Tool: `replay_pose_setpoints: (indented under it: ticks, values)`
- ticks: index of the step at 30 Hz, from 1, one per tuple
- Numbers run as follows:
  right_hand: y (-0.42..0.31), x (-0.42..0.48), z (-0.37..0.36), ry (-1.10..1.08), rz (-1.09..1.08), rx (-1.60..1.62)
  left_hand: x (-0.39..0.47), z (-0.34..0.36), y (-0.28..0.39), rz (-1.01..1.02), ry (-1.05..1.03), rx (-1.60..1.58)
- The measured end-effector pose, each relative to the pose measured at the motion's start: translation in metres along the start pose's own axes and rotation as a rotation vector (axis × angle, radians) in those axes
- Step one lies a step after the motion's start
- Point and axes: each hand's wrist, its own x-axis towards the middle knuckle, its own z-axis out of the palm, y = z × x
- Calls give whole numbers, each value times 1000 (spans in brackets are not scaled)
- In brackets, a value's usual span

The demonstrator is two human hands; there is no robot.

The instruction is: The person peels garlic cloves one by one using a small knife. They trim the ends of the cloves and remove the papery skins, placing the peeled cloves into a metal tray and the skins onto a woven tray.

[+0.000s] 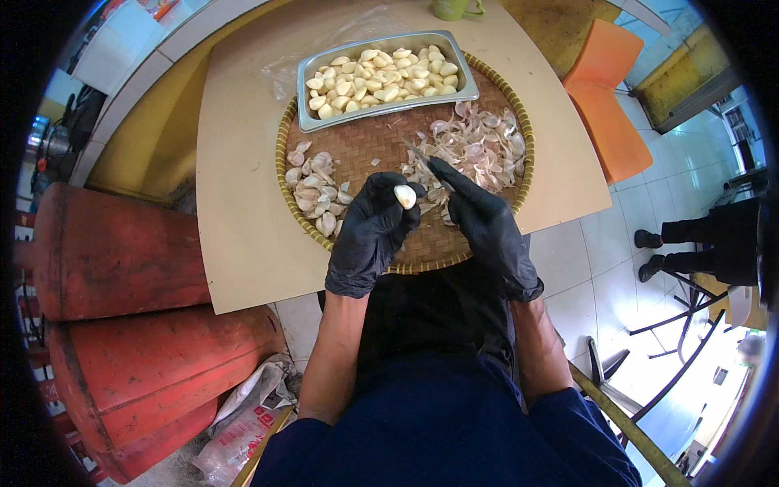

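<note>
In a black glove, my left hand [378,228] holds a pale garlic clove [405,196] between thumb and fingers. My right hand [484,225], also gloved in black, grips a small knife [417,150], its blade pointing up and left over the tray. Beneath both hands lies a round woven bamboo tray [371,146] with a bound rim. Unpeeled garlic cloves [316,189] are heaped on its left side, and loose garlic skins [481,146] on its right. A steel pan [389,108] full of peeled cloves [380,76] rests across the tray's far edge.
The tray sits on a tan tabletop [243,182]. A green mug [450,8] and a clear plastic bag [280,70] are at the back. Large red containers [134,255] stand at the left, an orange chair [608,115] at the right. Farther right, a person's legs [688,237] show near folding furniture.
</note>
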Motion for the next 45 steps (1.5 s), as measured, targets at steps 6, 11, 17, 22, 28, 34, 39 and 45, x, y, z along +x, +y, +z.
replay_pose_setpoints:
  ticks: [6, 11, 17, 22, 28, 34, 39, 45]
  values:
    - [-27, -16, 2, -143, 54, 21, 3, -1, -1, 71, 77, 54]
    - [-25, -15, 4, -150, -134, -82, 3, 2, -2, 83, 90, 81]
    - [-27, -11, 0, -216, -115, -121, 4, 1, -3, 111, 105, 145]
    - [-20, -10, 1, -185, 58, 86, 3, 1, -2, 92, 101, 150]
    - [-20, -5, -5, -159, 66, 121, 2, 18, 2, 55, 162, 89]
    - [-17, 0, -9, -71, 64, 117, 3, 3, 4, -50, 43, 163]
    - [-8, 4, -13, -26, 48, 58, 0, 6, 3, -22, 48, 194]
    - [-35, -9, -24, -309, 156, 71, -1, 5, -2, 32, 111, 246]
